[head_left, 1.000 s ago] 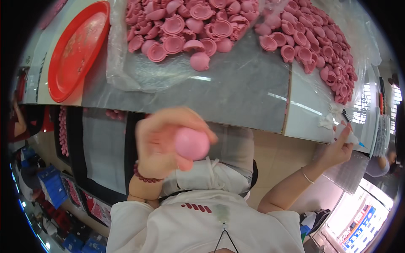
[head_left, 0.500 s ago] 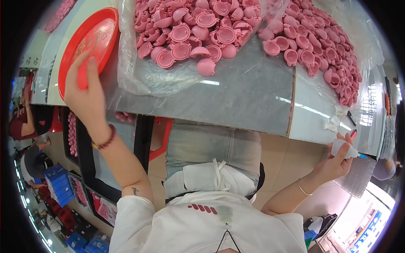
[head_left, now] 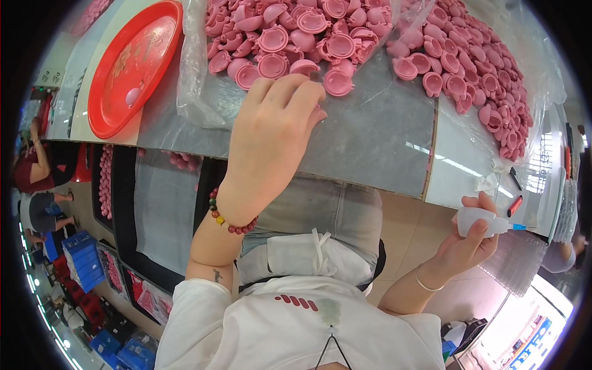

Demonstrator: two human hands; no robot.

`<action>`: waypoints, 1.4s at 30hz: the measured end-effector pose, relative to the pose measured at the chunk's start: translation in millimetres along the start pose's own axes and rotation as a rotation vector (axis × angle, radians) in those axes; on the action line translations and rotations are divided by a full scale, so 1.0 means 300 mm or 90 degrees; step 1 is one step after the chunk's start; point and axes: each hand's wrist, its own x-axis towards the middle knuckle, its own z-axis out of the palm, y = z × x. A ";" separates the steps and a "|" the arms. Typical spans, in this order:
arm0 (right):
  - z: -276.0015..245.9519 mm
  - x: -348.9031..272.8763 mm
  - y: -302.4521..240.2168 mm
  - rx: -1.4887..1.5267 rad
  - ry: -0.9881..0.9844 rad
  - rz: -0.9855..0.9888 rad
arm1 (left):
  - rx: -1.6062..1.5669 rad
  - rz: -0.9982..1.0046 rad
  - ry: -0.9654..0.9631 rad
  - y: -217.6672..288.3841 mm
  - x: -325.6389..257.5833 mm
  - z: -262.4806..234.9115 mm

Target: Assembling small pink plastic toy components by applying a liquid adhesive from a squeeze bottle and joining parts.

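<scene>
Left hand (head_left: 274, 126) now off tray (head_left: 120, 61), curled at pink shell (head_left: 338, 82), grip unclear, right hand (head_left: 460, 250) round bottle (head_left: 471, 216)

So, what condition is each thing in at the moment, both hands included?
Left-hand heap of pink shells: loose, many showing their hollow sides
Right-hand heap of pink shells: loose, jumbled
Left hand: bent at the first heap's near edge; grip hidden
Right hand: closed around bottle
Bottle: held sideways, blue tip pointing right
Red tray: holding one ball
Pink ball: resting in tray
Red marker: lying down
</scene>
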 end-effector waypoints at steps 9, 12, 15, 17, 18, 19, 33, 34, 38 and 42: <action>0.057 -0.021 -0.023 0.102 -0.091 -0.039 | -0.332 -0.063 -0.020 0.071 -0.070 -0.095; 0.143 -0.057 -0.084 0.234 0.007 0.024 | -1.008 -0.218 -0.048 0.131 -0.128 -0.070; 0.127 -0.075 -0.113 0.251 -0.137 0.092 | -1.225 -0.159 -0.158 0.170 -0.175 -0.030; 0.129 -0.035 -0.110 0.226 -0.233 -0.199 | -1.299 -0.334 -0.144 0.215 -0.198 -0.032; 0.122 -0.020 -0.116 0.212 -0.226 -0.199 | -1.326 -0.357 -0.143 0.229 -0.196 -0.030; 0.114 -0.006 -0.125 0.213 -0.257 -0.259 | -1.337 -0.355 -0.155 0.239 -0.193 -0.031; 0.157 -0.045 -0.181 0.144 -0.199 -0.280 | -1.211 -0.428 -0.205 0.247 -0.203 -0.012; 0.157 -0.046 -0.182 0.144 -0.199 -0.279 | -1.211 -0.429 -0.205 0.246 -0.204 -0.009; 0.156 -0.044 -0.182 0.132 -0.202 -0.282 | -1.207 -0.407 -0.212 0.248 -0.198 -0.006; 0.157 -0.045 -0.170 0.178 -0.178 -0.257 | -1.191 -0.421 -0.214 0.242 -0.199 -0.011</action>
